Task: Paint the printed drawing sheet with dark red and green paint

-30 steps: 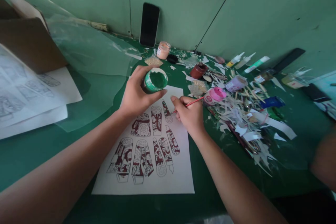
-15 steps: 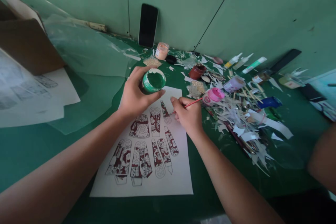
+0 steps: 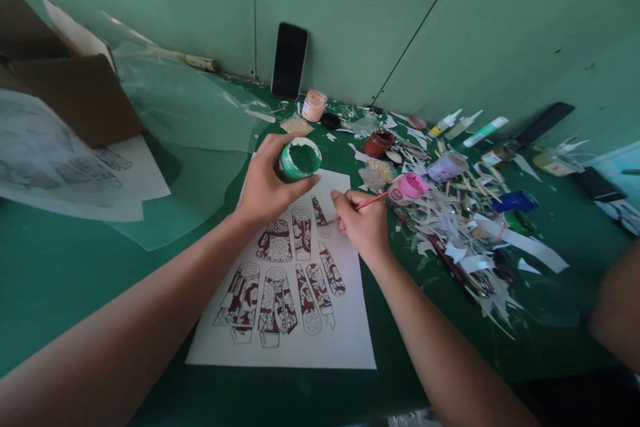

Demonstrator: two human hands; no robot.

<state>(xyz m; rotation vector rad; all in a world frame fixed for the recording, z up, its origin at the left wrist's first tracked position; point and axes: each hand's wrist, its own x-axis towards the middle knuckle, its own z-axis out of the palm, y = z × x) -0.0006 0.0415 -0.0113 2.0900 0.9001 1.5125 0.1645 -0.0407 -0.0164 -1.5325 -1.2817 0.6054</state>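
Note:
A jar of green paint (image 3: 301,159) is held by my left hand (image 3: 270,177), its open mouth tilted towards me above the top of the paper. Fingers and thumb wrap round its side. My right hand (image 3: 364,223) pinches a thin red paintbrush (image 3: 373,201), whose tip is at a narrow printed shape near the top right of the white sheet (image 3: 345,340). Several printed shapes on the sheet are partly filled in dark red, and the narrow one shows some green. The side of my right hand rests on the sheet's right edge.
A black phone (image 3: 290,61) leans on the wall. Behind the sheet stand a peach jar (image 3: 314,107) and a dark red jar (image 3: 378,143). To the right, a pink jar (image 3: 409,188) sits among paper scraps (image 3: 455,250). A cardboard box (image 3: 80,93) is at left. Someone's arm (image 3: 617,307) shows at far right.
The view has shifted slightly, so the sheet, jars and box appear further right. Both hands keep their holds, with the brush tip still at the same narrow shape.

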